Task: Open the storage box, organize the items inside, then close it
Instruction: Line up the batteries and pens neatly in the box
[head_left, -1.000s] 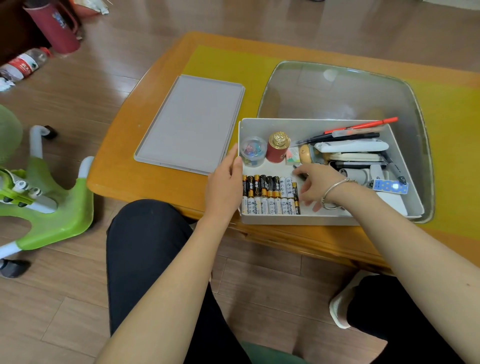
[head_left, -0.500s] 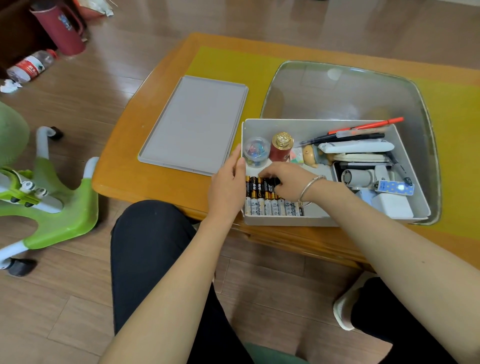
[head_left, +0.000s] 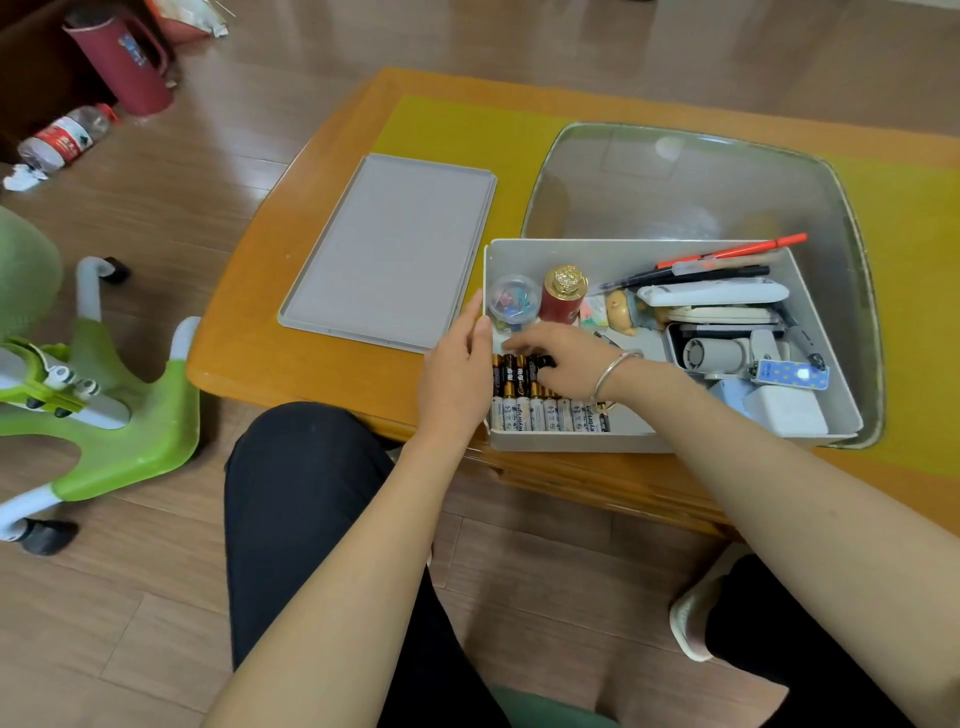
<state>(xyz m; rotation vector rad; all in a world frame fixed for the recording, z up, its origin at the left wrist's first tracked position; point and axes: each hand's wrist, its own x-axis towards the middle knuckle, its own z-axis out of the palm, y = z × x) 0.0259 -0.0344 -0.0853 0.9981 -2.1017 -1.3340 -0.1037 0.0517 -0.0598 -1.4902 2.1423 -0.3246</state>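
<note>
**Grey box open at near table edge**

Grey box (head_left: 644, 254) sits at the table's (head_left: 291, 364) near edge, lid (head_left: 389, 249) lying left of it. Left hand (head_left: 457, 379) rests on the box's left wall, fingers straight and together. Right hand (head_left: 566, 358) curls its fingertips onto the batteries (head_left: 524, 410) in the near-left corner. Wood floor surrounds.

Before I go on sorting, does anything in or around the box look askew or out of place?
Two things. The orange pen lies propped on the storage box's far rim, sticking out past its right corner, so it could block the lid. On the floor, a plastic bottle lies tipped over beside crumpled paper.
</note>
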